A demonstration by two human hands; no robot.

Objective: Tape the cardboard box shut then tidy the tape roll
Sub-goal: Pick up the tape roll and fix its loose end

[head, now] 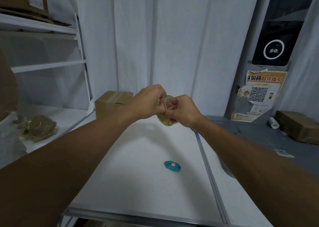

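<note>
Teal cutter (172,166) lies on white table (138,183).

Taped cardboard box (113,104); tape roll (164,120) held upright.

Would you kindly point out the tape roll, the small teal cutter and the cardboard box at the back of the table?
tape roll (163,120): head view, lower rim below the hands.
teal cutter (172,166): head view, middle of its body.
cardboard box (110,104): head view, front face near the taped top.

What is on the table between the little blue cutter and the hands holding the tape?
Nothing. In the head view, the white table is bare from the blue cutter up to the tape roll, apart from the hands' shadow.
</note>
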